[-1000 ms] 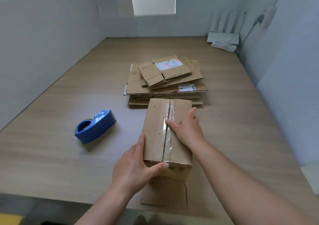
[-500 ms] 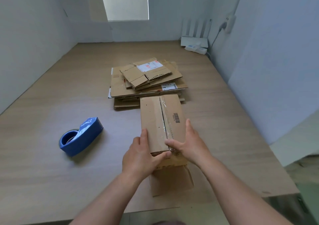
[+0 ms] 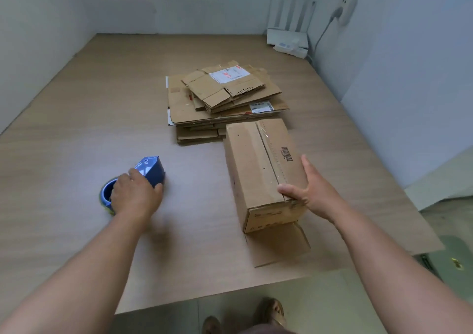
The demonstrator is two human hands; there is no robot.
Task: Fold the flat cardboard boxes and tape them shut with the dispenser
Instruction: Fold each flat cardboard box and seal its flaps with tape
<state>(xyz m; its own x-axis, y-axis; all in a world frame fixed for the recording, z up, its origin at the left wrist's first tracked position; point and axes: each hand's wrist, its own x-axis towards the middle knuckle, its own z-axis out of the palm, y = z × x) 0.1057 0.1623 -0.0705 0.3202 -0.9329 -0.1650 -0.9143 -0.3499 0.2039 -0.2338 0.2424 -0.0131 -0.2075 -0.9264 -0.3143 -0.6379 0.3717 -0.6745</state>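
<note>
Two hands are out over the bench (image 3: 76, 129). Left of the folded box (image 3: 256, 170), the left hand (image 3: 135, 195) has its grip curled over the blue tape dispenser (image 3: 151, 170), which sits on the bench. The right hand (image 3: 314, 193) rests at the box's near right corner, grip apart, thumb across the taped top and straight fingers along the side. Just beyond the box lies a stack of flat boxes (image 3: 222, 98). One flap (image 3: 279, 244) lies flat at the box's near end.
</note>
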